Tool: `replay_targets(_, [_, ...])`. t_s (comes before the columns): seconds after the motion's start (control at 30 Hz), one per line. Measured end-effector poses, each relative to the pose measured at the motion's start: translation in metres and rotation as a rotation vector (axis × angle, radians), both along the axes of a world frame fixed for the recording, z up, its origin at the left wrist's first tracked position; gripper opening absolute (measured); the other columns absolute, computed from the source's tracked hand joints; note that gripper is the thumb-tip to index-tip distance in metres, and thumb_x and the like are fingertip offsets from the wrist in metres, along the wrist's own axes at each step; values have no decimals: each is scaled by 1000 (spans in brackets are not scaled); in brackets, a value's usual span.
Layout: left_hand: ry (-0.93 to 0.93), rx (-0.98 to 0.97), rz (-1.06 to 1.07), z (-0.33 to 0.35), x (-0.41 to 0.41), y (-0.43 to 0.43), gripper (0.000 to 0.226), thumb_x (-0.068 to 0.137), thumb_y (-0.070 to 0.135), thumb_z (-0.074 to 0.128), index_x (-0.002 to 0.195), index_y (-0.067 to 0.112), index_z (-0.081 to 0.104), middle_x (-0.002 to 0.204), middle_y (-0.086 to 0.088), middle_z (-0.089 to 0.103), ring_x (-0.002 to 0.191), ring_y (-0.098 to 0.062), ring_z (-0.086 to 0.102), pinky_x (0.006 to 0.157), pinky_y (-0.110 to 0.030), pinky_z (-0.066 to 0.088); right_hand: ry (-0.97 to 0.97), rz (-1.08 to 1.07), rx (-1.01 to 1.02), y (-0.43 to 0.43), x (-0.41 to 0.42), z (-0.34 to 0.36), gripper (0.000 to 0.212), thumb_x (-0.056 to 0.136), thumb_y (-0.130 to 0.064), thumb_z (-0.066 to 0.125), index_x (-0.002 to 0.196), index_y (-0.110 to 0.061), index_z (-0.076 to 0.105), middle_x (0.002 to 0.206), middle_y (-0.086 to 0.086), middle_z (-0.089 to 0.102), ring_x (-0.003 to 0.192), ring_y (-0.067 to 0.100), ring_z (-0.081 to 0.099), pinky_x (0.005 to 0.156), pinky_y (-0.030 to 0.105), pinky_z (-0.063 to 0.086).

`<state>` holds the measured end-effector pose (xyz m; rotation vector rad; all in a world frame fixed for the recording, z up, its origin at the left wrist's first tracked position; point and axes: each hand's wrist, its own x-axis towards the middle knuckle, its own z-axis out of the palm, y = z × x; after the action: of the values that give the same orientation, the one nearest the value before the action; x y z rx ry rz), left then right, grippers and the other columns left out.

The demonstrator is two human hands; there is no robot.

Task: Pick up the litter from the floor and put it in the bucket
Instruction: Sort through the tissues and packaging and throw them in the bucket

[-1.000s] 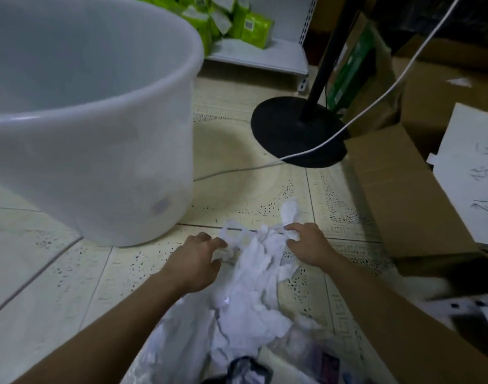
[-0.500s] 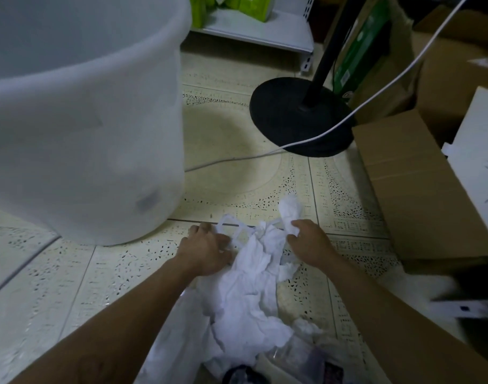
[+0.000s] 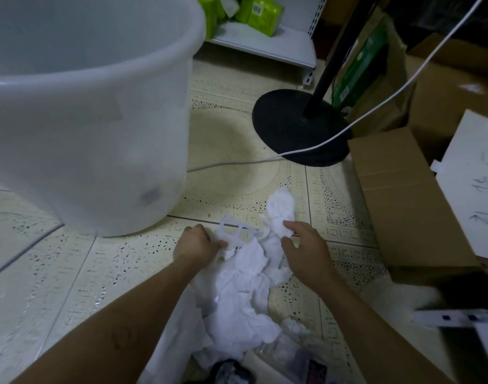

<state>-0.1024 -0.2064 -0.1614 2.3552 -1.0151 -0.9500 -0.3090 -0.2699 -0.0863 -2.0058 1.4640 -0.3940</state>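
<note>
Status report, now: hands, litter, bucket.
Left hand and right hand both gripping the white paper litter on the floor. Bucket upright, just left. Nothing lifted yet; path clear.

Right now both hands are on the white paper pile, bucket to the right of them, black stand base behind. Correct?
Not quite. The head view shows the bucket to the left of the hands, not the right. The left hand and right hand are on the white paper pile, with the black stand base behind.

Both hands [image 3: 198, 243] [image 3: 306, 248] clutch white litter [image 3: 243, 289] (bucket [image 3: 93, 134] beside)
</note>
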Motion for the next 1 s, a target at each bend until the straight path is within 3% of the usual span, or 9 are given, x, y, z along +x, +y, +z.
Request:
replay_targets(0.1, [-8, 85, 40, 5, -3, -1, 54, 74, 52, 71, 102, 11, 52, 94, -7, 61, 83, -24, 65, 72, -36, 55, -10, 11, 13, 11, -1, 5, 35, 90, -15, 55, 125, -15, 59, 131, 3, 57, 123, 19, 50, 101, 28, 38])
replay_targets(0.17, [-79, 135, -2, 6, -9, -1, 63, 76, 44, 71, 119, 9, 42, 110, -11, 55, 97, -27, 61, 76, -38, 52, -3, 53, 28, 18, -3, 6, 34, 91, -17, 55, 124, -16, 59, 130, 1, 57, 122, 17, 50, 103, 32, 40])
replay_targets(0.23, [-118, 176, -60, 6, -17, -3, 70, 78, 34, 72, 129, 7, 34, 120, -14, 49, 106, -30, 58, 81, -41, 50, -6, 77, 39, 22, -5, 6, 33, 91, -17, 55, 123, -16, 61, 127, 0, 59, 117, 14, 53, 99, 30, 44])
replay_targets(0.33, [-114, 201, -136, 3, -24, -6, 67, 83, 26, 65, 133, 3, 28, 131, -18, 41, 118, -34, 50, 94, -45, 48, -57, 50, 68, 24, -7, 6, 30, 89, -16, 60, 119, -14, 64, 109, -4, 63, 92, 2, 55, 75, 4, 40])
replay_targets(0.4, [-92, 219, -137, 1, -23, -5, 68, 83, 30, 64, 134, 2, 30, 133, -18, 40, 121, -33, 48, 98, -45, 46, -118, -11, 102, 24, -8, 4, 28, 88, -16, 63, 115, -14, 66, 92, -10, 61, 78, -2, 54, 66, 4, 38])
replay_targets(0.53, [-134, 219, -42, -1, -25, 3, 66, 75, 39, 72, 125, 5, 46, 121, -12, 49, 110, -26, 52, 86, -37, 47, -207, -77, 160, 29, -8, -1, 24, 86, -18, 64, 110, -18, 68, 75, -13, 59, 65, 1, 58, 54, 3, 40])
replay_targets(0.7, [-196, 178, -128, -3, -30, 11, 23, 85, 28, 58, 100, 13, 67, 97, -10, 58, 84, -24, 62, 77, -39, 58, -236, -75, 165, 33, -13, -1, 22, 86, -14, 64, 108, -19, 68, 66, -14, 54, 55, -5, 54, 52, 4, 40])
replay_targets(0.87, [56, -27, 10, 8, -11, 16, 11, 92, 23, 55, 88, 13, 52, 81, -4, 62, 69, -17, 60, 58, -31, 50, -288, -100, 116, 32, -15, 8, 20, 86, -16, 65, 104, -21, 70, 64, -11, 55, 51, -5, 51, 49, 6, 40])
replay_targets(1.0, [-20, -353, 11, 47, 20, 17, 17, 86, 18, 65, 88, 21, 49, 76, 2, 61, 68, -20, 59, 57, -28, 40, -323, -138, 75, 28, -6, 20, 10, 82, -23, 70, 92, -23, 71, 61, -4, 62, 51, 1, 53, 49, 13, 42])
